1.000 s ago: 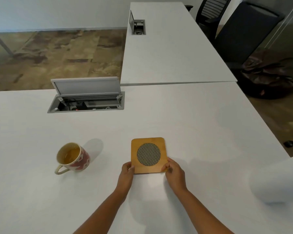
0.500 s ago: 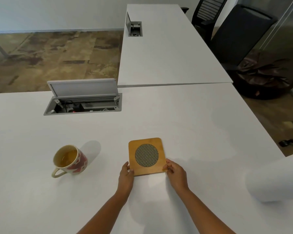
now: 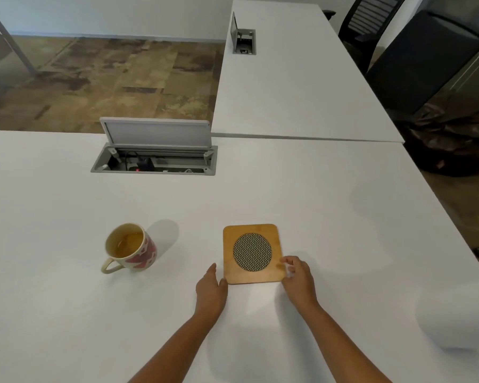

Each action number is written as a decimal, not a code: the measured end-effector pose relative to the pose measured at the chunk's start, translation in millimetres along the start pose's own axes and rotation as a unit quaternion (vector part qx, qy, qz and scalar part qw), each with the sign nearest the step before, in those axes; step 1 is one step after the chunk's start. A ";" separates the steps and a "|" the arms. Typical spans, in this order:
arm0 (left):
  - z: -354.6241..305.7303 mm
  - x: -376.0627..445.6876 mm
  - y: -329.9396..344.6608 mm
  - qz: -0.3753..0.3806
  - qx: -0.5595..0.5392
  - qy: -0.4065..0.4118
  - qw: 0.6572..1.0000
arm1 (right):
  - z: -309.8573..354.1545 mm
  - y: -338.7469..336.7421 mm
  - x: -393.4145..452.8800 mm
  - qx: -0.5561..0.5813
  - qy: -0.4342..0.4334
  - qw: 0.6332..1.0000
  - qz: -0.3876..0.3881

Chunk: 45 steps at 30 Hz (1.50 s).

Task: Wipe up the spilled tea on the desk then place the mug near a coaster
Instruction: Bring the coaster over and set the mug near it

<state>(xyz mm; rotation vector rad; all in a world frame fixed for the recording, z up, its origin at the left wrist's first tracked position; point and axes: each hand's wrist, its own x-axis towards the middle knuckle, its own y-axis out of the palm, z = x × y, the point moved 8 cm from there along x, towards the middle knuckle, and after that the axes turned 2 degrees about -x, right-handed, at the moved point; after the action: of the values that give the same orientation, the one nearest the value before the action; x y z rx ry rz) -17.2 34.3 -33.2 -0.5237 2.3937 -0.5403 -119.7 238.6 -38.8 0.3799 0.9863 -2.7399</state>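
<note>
The right hand curls its fingers against the right edge of a square wooden coaster with a round mesh centre. The left hand lies with fingers straight and together, its thumb touching the coaster's near left corner. A patterned mug of tea stands well left of the coaster on the white desk. A white paper roll lies far right.

An office: long white laminate desks joined end to end, grey flip-lid cable boxes with plugs sunk into them, black mesh-backed swivel chairs, mottled brown carpet tiles.
</note>
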 end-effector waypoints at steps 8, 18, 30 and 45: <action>59.7 -2.0 -70.6 -0.116 -0.090 -0.093 0.985 | 62.3 30.9 -8.4 -0.064 -0.076 0.994 -0.045; 66.2 -15.8 -188.7 -0.353 -0.162 0.011 0.922 | 161.4 158.6 -22.9 -0.072 -0.193 0.965 0.161; 70.2 44.8 -212.2 -0.136 -0.128 0.059 0.981 | 218.7 250.8 -32.1 -0.036 -0.170 0.933 0.314; 65.4 52.1 -212.4 -0.116 -0.158 0.098 0.976 | 214.9 254.1 -30.8 0.045 -0.142 0.937 0.316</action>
<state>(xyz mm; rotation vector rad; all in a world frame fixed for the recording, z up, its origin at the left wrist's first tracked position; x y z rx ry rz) 36.4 -185.2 -0.6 -0.9360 2.6422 -0.3187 -57.1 -89.2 -20.4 0.2462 0.5376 -2.1708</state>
